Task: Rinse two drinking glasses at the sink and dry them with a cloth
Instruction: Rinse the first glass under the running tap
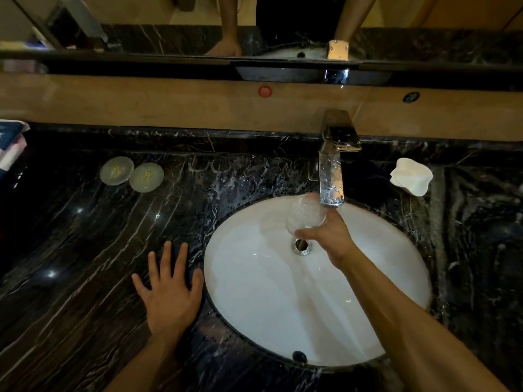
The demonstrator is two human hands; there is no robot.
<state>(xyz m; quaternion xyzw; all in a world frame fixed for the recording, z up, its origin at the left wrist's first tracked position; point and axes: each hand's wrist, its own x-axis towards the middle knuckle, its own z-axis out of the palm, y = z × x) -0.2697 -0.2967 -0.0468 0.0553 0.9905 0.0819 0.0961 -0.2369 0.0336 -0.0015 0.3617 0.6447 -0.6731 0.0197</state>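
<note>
My right hand (328, 236) held 1 drinking glass (305, 213) in a curled grip over the white sink (353, 278), just below the chrome faucet (331, 176) spout and above the drain (302, 246). The glass looked blurred. My left hand (169, 292) lay flat, fingers spread, gripping nothing, on the black marble desk (85, 264) just left of the basin. 2 round coasters (131, 174) sat side by side at the back left, and a white cloth (411, 179) lay right of the faucet.
</note>
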